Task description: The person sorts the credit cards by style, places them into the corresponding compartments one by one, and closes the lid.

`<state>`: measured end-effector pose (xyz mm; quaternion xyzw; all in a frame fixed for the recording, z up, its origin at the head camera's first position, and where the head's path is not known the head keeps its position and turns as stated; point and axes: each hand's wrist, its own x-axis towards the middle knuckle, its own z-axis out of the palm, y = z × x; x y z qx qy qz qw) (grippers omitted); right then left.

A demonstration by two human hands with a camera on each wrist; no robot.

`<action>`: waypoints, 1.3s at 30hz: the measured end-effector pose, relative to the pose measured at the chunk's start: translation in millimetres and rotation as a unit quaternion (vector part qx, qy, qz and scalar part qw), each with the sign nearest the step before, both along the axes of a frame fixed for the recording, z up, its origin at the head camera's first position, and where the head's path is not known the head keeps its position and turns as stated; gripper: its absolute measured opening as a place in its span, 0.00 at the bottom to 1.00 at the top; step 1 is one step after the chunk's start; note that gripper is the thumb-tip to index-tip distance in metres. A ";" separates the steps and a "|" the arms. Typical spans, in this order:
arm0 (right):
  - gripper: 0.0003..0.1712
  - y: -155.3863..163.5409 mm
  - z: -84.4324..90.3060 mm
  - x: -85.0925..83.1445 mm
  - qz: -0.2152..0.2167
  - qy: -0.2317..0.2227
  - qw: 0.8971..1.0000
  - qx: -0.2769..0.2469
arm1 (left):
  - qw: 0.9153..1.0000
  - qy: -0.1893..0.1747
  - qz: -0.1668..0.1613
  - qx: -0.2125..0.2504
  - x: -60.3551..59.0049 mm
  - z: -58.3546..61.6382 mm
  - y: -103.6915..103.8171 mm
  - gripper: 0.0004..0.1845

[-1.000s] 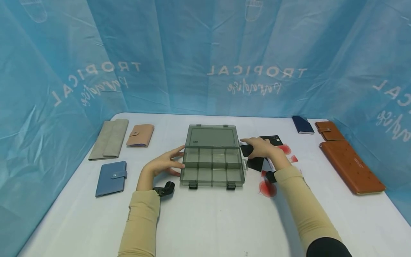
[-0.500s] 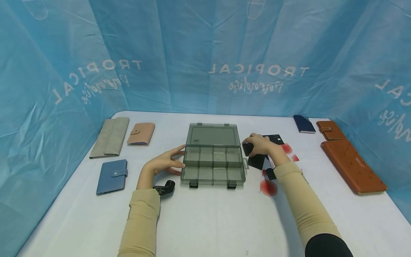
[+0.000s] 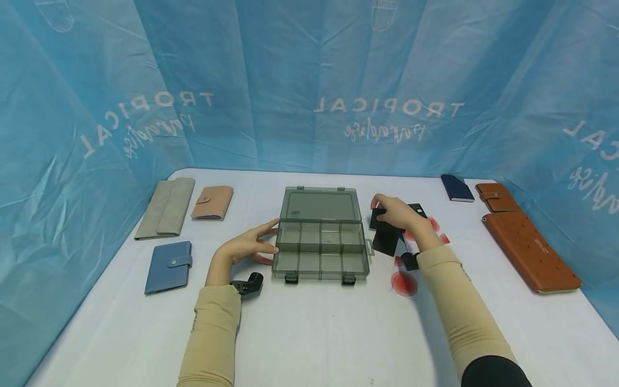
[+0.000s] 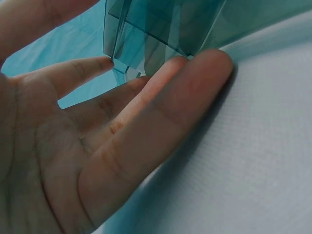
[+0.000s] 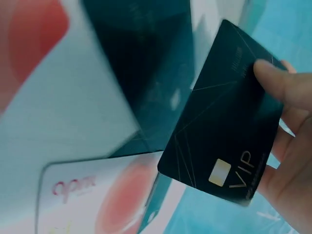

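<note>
In the head view my right hand (image 3: 397, 213) is just right of the box. It pinches a black VIP card (image 5: 214, 122) between thumb and fingers, held up and tilted in the right wrist view. Another black card (image 3: 386, 239) lies below it on the table, and a black card with a chip (image 3: 417, 209) shows partly behind the hand. A translucent green compartment box (image 3: 320, 277) stands with its lid (image 3: 320, 205) folded back. My left hand (image 3: 244, 245), fingers spread and fairly straight, touches the box's left side. The left wrist view shows nothing in its palm.
Red-and-white cards (image 3: 403, 284) lie under and around the right forearm. On the left are a grey wallet (image 3: 164, 209), a pink card holder (image 3: 211, 203) and a blue one (image 3: 167, 267). Brown wallets (image 3: 532, 250) and a navy booklet (image 3: 456, 188) lie on the right.
My right hand has moved slightly right and away from the box, carrying the black card with it. The left hand and the box have stayed in place.
</note>
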<state>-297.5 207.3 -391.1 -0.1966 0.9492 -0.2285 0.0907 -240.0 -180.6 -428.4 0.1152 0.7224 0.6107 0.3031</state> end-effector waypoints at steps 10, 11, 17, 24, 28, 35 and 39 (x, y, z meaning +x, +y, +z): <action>0.28 -10.8 28.6 8.6 -0.052 0.031 0.998 -0.009 | 1.000 0.000 -0.002 0.002 0.3 0.6 0.4 0.48; 0.29 -13.4 31.8 9.7 -0.056 0.034 0.998 -0.016 | 1.000 -0.001 -0.002 0.002 0.3 0.9 0.5 0.48; 0.34 -32.6 46.9 16.0 -0.061 0.055 0.995 -0.058 | 1.000 -0.006 0.003 0.003 0.4 2.6 0.8 0.49; 0.23 -53.8 51.1 20.5 -0.069 0.062 0.991 -0.101 | 1.000 -0.005 -0.001 0.002 0.9 2.1 0.1 0.48; 0.18 -65.4 46.8 21.9 -0.069 0.018 0.985 -0.159 | 1.000 -0.003 0.000 0.001 1.0 1.5 0.4 0.48; 0.11 -89.6 37.2 27.3 -0.058 -0.055 0.972 -0.222 | 1.000 -0.004 0.003 0.000 1.0 0.8 0.7 0.48; 0.07 -103.7 30.8 27.4 -0.048 -0.093 0.970 -0.221 | 1.000 -0.003 0.004 0.003 1.1 1.2 1.0 0.48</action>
